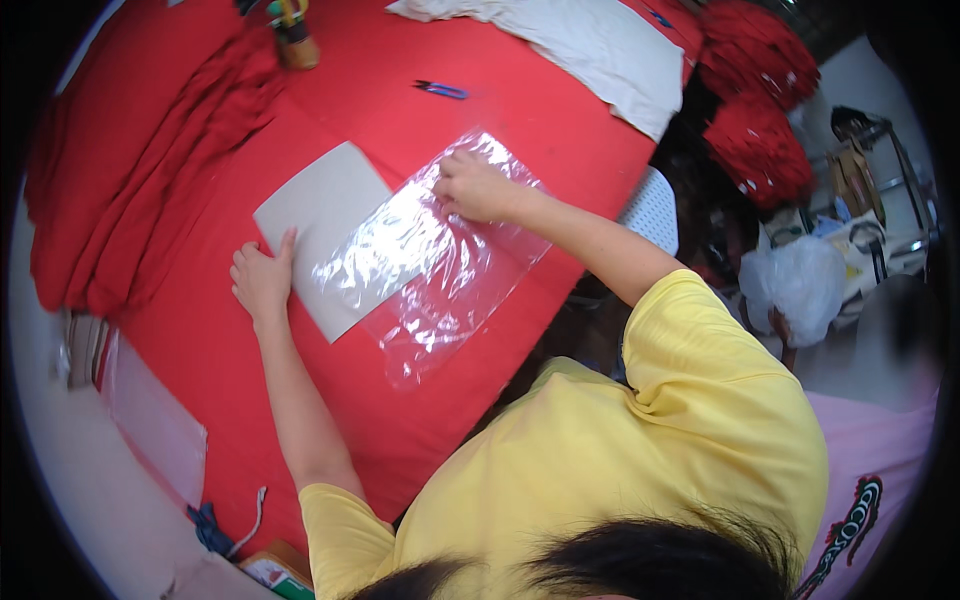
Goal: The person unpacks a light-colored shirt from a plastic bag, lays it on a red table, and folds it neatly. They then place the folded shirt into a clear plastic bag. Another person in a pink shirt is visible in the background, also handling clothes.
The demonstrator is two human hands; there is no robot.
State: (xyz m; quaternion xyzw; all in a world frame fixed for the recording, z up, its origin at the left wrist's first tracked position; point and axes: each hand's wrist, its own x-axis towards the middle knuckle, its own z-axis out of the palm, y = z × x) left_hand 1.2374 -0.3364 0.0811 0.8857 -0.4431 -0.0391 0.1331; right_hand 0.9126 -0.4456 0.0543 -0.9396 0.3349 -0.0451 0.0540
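A flat pale grey card lies on a red cloth. A shiny clear plastic bag overlaps its right part; glare hides whether the card is inside the bag or under it. Beside the card's left edge is my left hand, its thumb resting on the card and its fingers spread over the cloth. My right hand is closed, with curled fingers pinching the bag near its far end. A small blue thread snipper lies beyond the bag.
Folded red fabric covers the left of the red-topped table. White cloth lies at the far right edge. A perforated white seat stands beside the table. Red bundles and a white plastic bag are further right.
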